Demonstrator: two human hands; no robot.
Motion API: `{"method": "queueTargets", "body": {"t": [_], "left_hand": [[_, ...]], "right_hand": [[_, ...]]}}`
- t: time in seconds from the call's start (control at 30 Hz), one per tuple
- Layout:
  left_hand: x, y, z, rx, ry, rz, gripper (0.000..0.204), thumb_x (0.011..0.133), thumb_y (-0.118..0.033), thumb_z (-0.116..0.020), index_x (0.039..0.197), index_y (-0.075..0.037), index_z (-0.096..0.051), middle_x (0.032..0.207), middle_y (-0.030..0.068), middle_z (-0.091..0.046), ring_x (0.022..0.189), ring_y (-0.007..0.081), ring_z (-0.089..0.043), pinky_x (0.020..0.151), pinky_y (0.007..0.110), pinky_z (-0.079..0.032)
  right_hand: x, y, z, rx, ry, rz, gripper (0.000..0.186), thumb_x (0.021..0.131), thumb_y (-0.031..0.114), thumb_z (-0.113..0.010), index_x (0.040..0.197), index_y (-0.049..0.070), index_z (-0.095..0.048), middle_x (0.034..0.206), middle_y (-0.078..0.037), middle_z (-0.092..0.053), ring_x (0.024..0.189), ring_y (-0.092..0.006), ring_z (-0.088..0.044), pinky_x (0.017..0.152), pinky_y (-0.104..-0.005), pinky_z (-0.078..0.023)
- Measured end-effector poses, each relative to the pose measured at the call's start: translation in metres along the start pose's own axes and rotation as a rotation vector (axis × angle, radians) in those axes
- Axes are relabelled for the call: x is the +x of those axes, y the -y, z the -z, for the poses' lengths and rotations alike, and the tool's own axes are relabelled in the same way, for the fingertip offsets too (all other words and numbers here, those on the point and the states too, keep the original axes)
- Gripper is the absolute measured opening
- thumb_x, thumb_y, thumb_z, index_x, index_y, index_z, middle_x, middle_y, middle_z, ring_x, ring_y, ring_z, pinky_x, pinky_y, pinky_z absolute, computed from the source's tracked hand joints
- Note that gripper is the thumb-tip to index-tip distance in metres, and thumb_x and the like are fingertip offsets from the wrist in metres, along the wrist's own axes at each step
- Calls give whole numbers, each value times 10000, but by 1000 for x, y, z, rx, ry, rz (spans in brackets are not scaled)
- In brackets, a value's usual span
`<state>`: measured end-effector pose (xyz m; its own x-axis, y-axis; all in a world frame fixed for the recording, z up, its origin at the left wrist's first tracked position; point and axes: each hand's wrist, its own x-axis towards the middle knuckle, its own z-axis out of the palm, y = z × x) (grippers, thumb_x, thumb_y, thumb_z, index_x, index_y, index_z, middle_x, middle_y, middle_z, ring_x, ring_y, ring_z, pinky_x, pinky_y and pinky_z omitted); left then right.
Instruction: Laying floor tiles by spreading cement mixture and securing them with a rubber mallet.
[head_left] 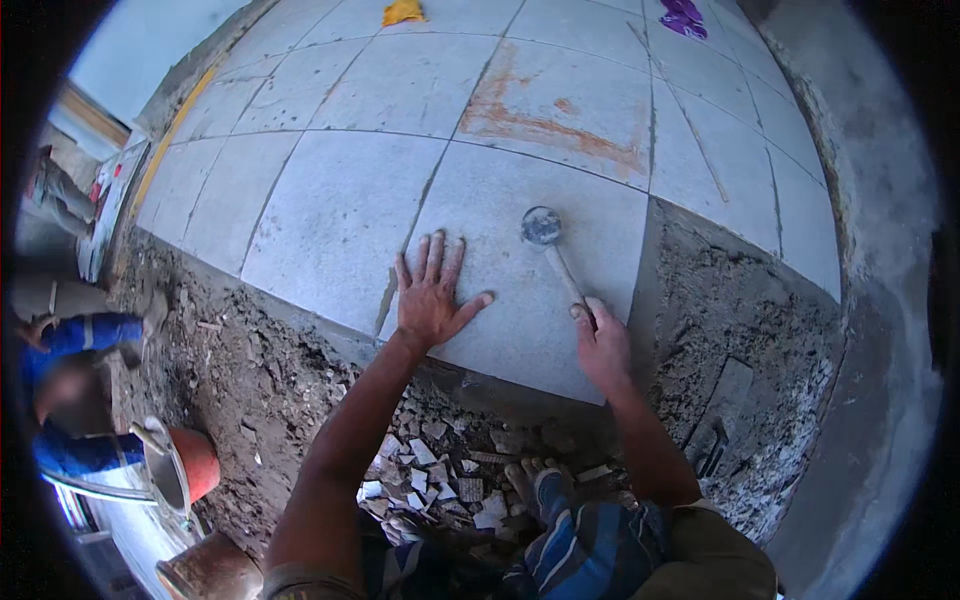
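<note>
My left hand (433,305) lies flat with fingers spread on a pale grey floor tile (490,330), near the joint on its left side. The fingers of my right hand (604,348) are wrapped round the handle of a mallet (541,226). Its round, dusty dark head is over the same tile, up and to the right of my left hand; whether it touches the surface I cannot tell. This tile sits at the near edge of the tiled area, with wet grey mortar (648,275) showing along its right side.
Broken tile pieces (425,480) lie on rough soil by my feet. A flat trowel (728,395) rests on the mortar bed at right. At left are a person in blue (80,335) and an orange bucket (197,462). Yellow (403,11) and purple (683,18) scraps lie on far tiles.
</note>
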<state>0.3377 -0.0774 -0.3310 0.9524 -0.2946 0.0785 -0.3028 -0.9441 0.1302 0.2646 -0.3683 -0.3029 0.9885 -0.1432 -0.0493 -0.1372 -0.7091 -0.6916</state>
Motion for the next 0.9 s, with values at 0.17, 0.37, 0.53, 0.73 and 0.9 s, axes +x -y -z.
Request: {"method": "queueTargets", "body": {"t": [0.17, 0.37, 0.53, 0.73, 0.9], "left_hand": [[3, -17, 8, 35, -40, -52, 1060, 902, -856, -412, 1654, -122, -278, 1716, 224, -181, 1600, 405, -119, 1222, 719, -36], [8, -31, -2, -49, -26, -77, 1080, 881, -860, -453, 1657, -130, -274, 1718, 217, -184, 1600, 401, -128, 1231, 703, -26], [11, -37, -6, -42, -11, -35, 1077, 880, -833, -508, 1659, -131, -261, 1715, 220, -189, 1588, 424, -153, 1228, 708, -32], [11, -38, -4, -42, -24, -36, 1057, 887, -830, -497, 1651, -130, -290, 1711, 216, -211, 1586, 425, -164, 1221, 715, -33], [11, -40, -4, -21, 2, -18, 1079, 879, -844, -494, 1666, -148, -248, 1719, 215, -183, 1594, 418, -136, 1228, 703, -25]], "right_hand": [[-5, 9, 10, 125, -72, 93, 327, 1030, 295, -613, 1237, 48, -667, 1003, -244, -718, 930, -441, -705, 799, -498, -534], [25, 11, 4, -61, -93, 60, 377, 1031, 348, -605, 1293, 82, -657, 1062, -243, -716, 957, -477, -687, 823, -529, -547], [43, 1, -2, -235, -23, 91, 418, 1036, 407, -567, 1303, 101, -663, 1056, -227, -721, 931, -467, -694, 818, -555, -544], [51, 6, -12, -85, -81, 178, 386, 1022, 377, -601, 1277, 96, -672, 1038, -205, -724, 891, -441, -703, 792, -542, -550], [63, 13, -8, -138, -106, 188, 372, 1020, 357, -608, 1275, 94, -673, 1046, -202, -724, 903, -433, -705, 795, -530, -554]]}}
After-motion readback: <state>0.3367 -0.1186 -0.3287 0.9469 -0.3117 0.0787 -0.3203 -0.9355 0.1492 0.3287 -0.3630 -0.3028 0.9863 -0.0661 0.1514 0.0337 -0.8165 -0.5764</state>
